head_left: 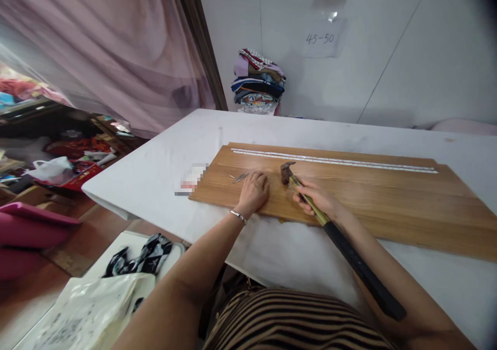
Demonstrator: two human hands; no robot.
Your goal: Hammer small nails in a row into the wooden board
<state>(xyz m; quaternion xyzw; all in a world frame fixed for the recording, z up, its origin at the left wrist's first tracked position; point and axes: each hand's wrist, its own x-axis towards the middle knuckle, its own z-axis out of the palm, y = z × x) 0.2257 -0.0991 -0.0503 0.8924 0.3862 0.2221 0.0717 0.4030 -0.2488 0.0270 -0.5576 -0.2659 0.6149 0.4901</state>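
Observation:
A claw hammer (318, 213) with a rusty head, a yellowish shaft and a black grip is in my right hand (315, 194). I hold it high on the shaft, close to the head, and the grip slants back along my forearm. The head is just over a wood-grain board (388, 200). My left hand (254, 190) rests palm down on the board's left part, its fingers extended and partly hidden. Beside those fingers lies a small bunch of nails (240, 177), with a single one apart to the left. Two pale marked strips (330, 159) run along the board's far side.
The board lies on a white table (155, 174). Folded clothes (259, 83) are stacked beyond the far edge by the wall. At the lower left, a plastic bag (93, 308) and patterned cloth (142, 257) sit on a white surface. A pink curtain (128, 44) hangs at left.

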